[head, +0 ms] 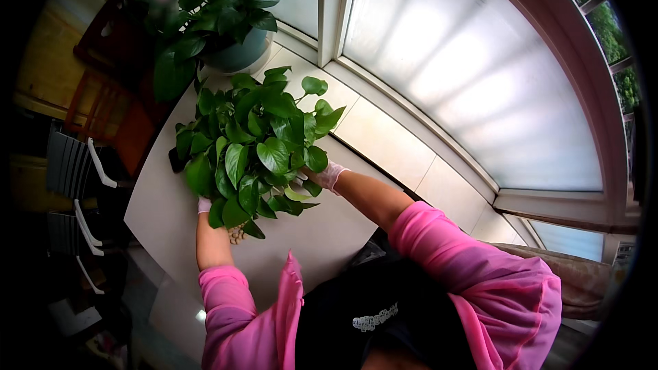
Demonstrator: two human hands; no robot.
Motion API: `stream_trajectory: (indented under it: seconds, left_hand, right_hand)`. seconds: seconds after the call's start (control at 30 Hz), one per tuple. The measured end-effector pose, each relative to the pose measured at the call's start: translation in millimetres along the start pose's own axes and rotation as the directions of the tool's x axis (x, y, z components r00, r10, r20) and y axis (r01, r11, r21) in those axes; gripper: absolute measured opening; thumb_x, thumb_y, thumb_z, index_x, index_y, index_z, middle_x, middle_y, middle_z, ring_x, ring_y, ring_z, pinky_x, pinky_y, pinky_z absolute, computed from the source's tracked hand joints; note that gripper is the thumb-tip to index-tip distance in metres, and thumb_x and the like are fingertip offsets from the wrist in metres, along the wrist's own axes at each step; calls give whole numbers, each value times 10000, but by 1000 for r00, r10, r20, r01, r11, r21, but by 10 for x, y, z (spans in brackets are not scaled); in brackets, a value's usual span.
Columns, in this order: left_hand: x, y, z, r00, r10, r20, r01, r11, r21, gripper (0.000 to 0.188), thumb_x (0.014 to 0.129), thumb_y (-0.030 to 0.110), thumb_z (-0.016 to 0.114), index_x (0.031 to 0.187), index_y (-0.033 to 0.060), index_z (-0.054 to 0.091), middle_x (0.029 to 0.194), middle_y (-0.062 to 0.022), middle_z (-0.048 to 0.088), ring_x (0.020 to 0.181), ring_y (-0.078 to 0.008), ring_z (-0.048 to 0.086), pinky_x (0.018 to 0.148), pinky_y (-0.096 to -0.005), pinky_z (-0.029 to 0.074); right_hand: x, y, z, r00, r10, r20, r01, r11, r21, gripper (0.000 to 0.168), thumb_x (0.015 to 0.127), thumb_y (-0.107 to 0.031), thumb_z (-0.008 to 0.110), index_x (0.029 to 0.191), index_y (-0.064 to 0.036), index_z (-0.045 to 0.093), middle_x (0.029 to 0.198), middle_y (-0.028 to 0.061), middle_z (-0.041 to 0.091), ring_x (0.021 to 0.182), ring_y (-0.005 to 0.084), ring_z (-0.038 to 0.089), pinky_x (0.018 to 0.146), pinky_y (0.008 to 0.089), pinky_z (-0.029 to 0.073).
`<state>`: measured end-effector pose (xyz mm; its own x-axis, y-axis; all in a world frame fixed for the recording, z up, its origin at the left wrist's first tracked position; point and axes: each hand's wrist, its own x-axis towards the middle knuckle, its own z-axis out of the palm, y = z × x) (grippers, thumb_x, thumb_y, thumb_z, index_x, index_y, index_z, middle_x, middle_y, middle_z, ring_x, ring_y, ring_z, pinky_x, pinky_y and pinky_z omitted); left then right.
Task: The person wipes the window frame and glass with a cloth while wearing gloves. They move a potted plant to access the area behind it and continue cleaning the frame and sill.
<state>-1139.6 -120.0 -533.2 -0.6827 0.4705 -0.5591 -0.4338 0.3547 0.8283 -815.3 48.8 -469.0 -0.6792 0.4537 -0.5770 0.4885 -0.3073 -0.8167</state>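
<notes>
A leafy pothos plant (272,154) stands on a pale tabletop (318,246) before me, its foliage covering whatever holds it. My left hand (204,205), in a thin whitish glove, reaches under the leaves at the near left; only the wrist end shows. On the right side my right hand (325,176), gloved the same way, goes in among the leaves, with its fingers partly covered. Whether either hand grips a pot or stems is hidden. Small tan pebble-like pieces (237,235) peek out below the foliage near my left wrist.
A second broad-leaved plant in a blue-green pot (239,54) stands beyond. A dark object (177,160) lies at the table's left edge. Grey chairs with white armrests (100,164) are at left. A tiled ledge (383,136) and a frosted window (462,87) run along the right.
</notes>
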Motion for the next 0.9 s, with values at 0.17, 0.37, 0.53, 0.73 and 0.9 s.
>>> stream_trajectory:
  seconds: [0.17, 0.37, 0.53, 0.73, 0.9]
  left_hand:
    - [20, 51, -306, 996, -70, -47, 66, 995, -74, 396, 908, 336, 552, 1190, 59, 575, 1105, -100, 622, 954, -235, 605, 867, -375, 498]
    - [-447, 658, -760, 999, -34, -7, 35, 973, 229, 199, 911, 238, 599, 1011, 69, 633, 862, -21, 591, 734, -110, 529, 668, -253, 440]
    - [-1582, 1299, -416, 850, 502, -160, -471, 860, 194, 278, 935, 194, 595, 1134, 2, 611, 1044, -74, 638, 926, -134, 592, 856, -279, 484]
    - [-3237, 1302, 1930, 574, 569, 589, -651, 753, -93, 567, 826, 21, 667, 1359, 82, 484, 1390, -106, 487, 1272, -209, 463, 1022, -318, 425]
    - [-3729, 678, 3451, 215, 541, 813, -725, 646, -238, 733, 728, 91, 796, 1379, 84, 461, 1453, -145, 385, 1360, -264, 341, 1126, -353, 281]
  right_hand:
    - [-413, 66, -309, 1000, -7, 6, 7, 990, 140, 286, 921, -263, 481, 999, -30, 628, 866, 103, 655, 709, 211, 636, 662, 359, 543]
    - [-1305, 737, -1038, 982, 177, -71, -94, 774, 627, 373, 937, -352, 463, 961, -26, 644, 865, 113, 668, 682, 208, 629, 672, 316, 530]
    - [-2102, 652, -1602, 975, -54, -217, 219, 429, 876, 416, 930, -387, 505, 1071, -5, 591, 939, 131, 670, 836, 266, 648, 795, 401, 524]
    - [-3051, -459, -1540, 866, -388, -315, 488, 523, 699, 661, 806, -252, 630, 1386, -27, 405, 1288, 125, 539, 1197, 256, 524, 1007, 402, 430]
    - [-3428, -476, -1629, 855, -411, -315, 510, 564, 650, 738, 715, -77, 633, 1402, -28, 369, 1274, 120, 539, 1165, 254, 527, 1036, 384, 392]
